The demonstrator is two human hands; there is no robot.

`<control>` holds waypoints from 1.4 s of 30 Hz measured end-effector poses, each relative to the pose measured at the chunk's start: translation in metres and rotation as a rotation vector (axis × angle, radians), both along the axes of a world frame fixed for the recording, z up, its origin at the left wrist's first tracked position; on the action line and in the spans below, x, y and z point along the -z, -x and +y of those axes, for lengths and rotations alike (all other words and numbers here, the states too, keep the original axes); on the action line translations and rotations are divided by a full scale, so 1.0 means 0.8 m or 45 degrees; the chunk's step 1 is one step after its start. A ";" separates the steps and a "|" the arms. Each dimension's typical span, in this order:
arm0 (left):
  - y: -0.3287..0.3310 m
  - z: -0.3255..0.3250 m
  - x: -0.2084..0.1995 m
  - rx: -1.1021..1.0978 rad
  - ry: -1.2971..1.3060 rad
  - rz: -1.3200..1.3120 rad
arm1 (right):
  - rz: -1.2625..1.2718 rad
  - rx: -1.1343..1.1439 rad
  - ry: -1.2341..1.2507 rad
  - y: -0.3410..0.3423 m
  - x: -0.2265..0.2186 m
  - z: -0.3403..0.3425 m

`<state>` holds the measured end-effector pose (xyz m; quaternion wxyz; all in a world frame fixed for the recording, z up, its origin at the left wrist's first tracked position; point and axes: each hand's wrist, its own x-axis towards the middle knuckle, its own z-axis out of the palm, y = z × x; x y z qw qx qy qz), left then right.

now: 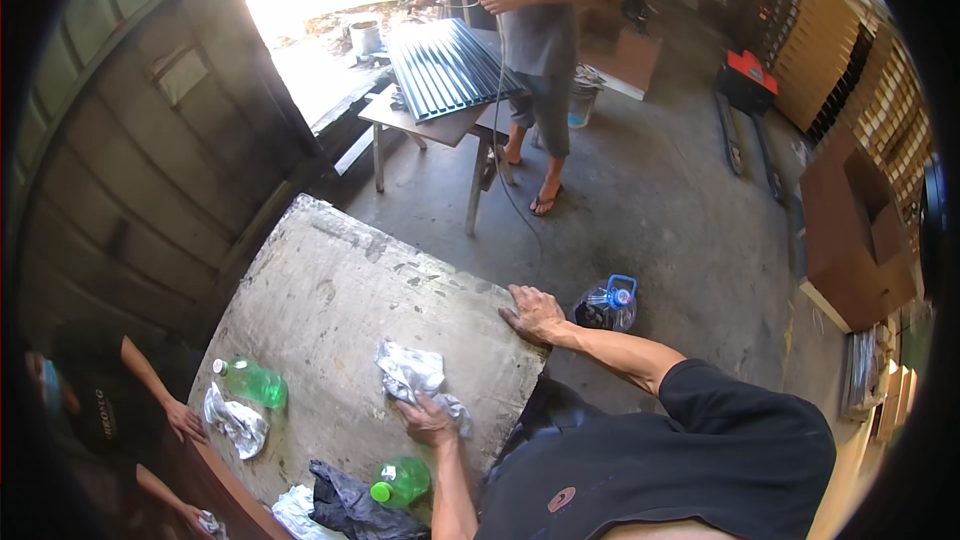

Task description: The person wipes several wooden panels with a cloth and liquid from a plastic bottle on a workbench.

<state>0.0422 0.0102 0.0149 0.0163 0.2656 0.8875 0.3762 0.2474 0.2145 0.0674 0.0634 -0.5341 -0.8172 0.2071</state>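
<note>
My left hand [430, 422] presses on a crumpled white rag [412, 368] on the worn grey tabletop [330, 270], with its fingers curled into the cloth. At the table's right corner rests my right hand [536, 316], fingers stretched over the edge and holding nothing. A green-tinted bottle [402, 482] lies close to my left forearm, beside a dark cloth [352, 500] and another white rag [300, 515]. Farther left, a second green bottle [256, 383] lies on its side near a white rag [236, 422].
A co-worker [540, 30] holds a hose over dark ribbed panels [450, 70] on a smaller table. Another person's hand [184, 421] touches a brown board at left. A large blue-handled water jug [608, 305] stands on the floor. Brown furniture pieces [855, 230] stand right.
</note>
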 end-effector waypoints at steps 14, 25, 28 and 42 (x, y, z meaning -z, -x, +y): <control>-0.003 0.002 -0.003 0.013 0.040 -0.021 | -0.011 0.001 0.021 -0.005 -0.004 0.001; 0.002 0.001 0.007 0.030 -0.043 0.135 | -0.032 -0.014 -0.010 -0.002 0.006 0.001; 0.005 -0.003 0.011 0.066 -0.082 0.220 | -0.018 -0.011 -0.039 0.000 0.009 0.000; 0.012 -0.003 0.022 0.077 -0.050 0.006 | -0.014 -0.012 -0.061 0.001 0.010 0.001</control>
